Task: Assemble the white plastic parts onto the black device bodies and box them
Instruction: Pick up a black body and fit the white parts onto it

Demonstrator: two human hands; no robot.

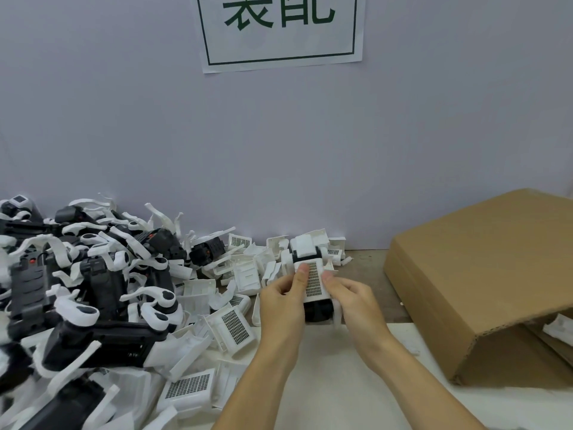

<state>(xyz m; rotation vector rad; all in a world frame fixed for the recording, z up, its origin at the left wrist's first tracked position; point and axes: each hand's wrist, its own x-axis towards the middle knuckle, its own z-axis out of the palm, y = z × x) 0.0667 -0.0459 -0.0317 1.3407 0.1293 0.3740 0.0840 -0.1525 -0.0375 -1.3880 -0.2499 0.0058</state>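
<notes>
**White grille cover being pressed onto a black body, both hands on the piece**

Nearest the camera, two bare forearms reach forward over the pale table and meet on one workpiece. The left hand curls round the left side of the black device body, its thumb lying flat on the white grille cover that sits on top. The right hand grips the right side the same way, thumb pinching the cover's right edge. Neither hand is spread; both are closed round the piece.

The piece's long axis runs away from the person, the black end toward the wrists and the white end pointing at the wall. It sits squarely between the two hands, equally close to each, so seating the cover looks like a matter of both thumbs pushing down and inward together. Whether the cover has already clicked home cannot be told.

To the left lies a heap of loose white grille covers, and beyond them a pile of black bodies with white curved clips. To the right, well apart from the hands, stands the cardboard box, its opening toward the camera. On the wall behind hangs a paper sign.
</notes>
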